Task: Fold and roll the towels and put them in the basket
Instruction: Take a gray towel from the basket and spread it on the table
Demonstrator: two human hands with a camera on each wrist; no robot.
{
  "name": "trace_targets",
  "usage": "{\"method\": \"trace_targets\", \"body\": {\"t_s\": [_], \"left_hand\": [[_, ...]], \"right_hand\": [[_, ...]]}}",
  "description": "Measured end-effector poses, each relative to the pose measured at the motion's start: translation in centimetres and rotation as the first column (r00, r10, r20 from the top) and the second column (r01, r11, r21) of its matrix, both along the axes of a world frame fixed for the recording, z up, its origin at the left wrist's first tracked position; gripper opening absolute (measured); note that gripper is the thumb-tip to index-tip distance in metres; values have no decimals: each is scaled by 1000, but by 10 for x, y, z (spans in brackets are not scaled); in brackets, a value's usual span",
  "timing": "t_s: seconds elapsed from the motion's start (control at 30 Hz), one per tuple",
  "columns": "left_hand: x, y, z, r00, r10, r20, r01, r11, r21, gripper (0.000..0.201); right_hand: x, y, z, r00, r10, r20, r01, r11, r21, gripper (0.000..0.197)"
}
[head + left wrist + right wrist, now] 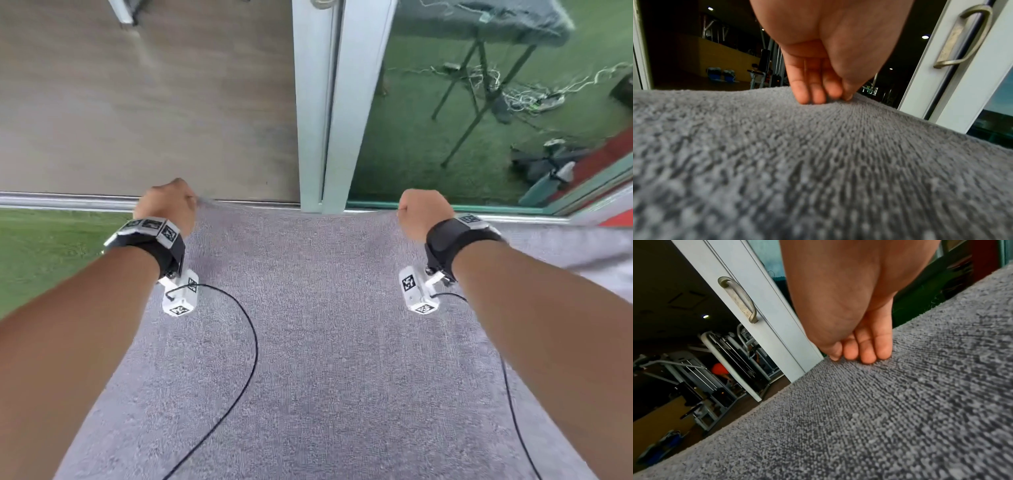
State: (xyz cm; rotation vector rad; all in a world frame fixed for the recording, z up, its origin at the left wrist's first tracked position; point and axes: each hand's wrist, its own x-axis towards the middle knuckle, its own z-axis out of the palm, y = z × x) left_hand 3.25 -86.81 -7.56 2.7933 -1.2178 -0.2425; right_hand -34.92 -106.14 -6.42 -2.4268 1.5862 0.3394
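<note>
A large grey towel (301, 325) stretches out in front of me, filling the lower middle of the head view. My left hand (168, 205) grips its far left corner and my right hand (423, 212) grips the far edge further right. In the left wrist view the curled fingers (809, 91) pinch the towel (818, 162) at its far edge. The right wrist view shows the same: curled fingers (867, 350) pinch the far edge of the towel (879, 418). More grey cloth (548, 243) extends past my right wrist. No basket is in view.
A white sliding door frame (329, 102) with a metal handle (962, 35) stands straight ahead. Wood-look flooring (137, 102) lies to its left; green turf (445, 120) with a folding table (496, 27), cables and gear lies to its right. Gym machines (715, 361) stand inside.
</note>
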Motion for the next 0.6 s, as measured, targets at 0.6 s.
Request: {"method": "trace_targets", "body": {"t_s": [0.6], "left_hand": [[-291, 39, 48, 676, -628, -386, 525, 778, -345, 11]], "right_hand": [[-328, 216, 22, 790, -482, 378, 460, 875, 152, 11]]}}
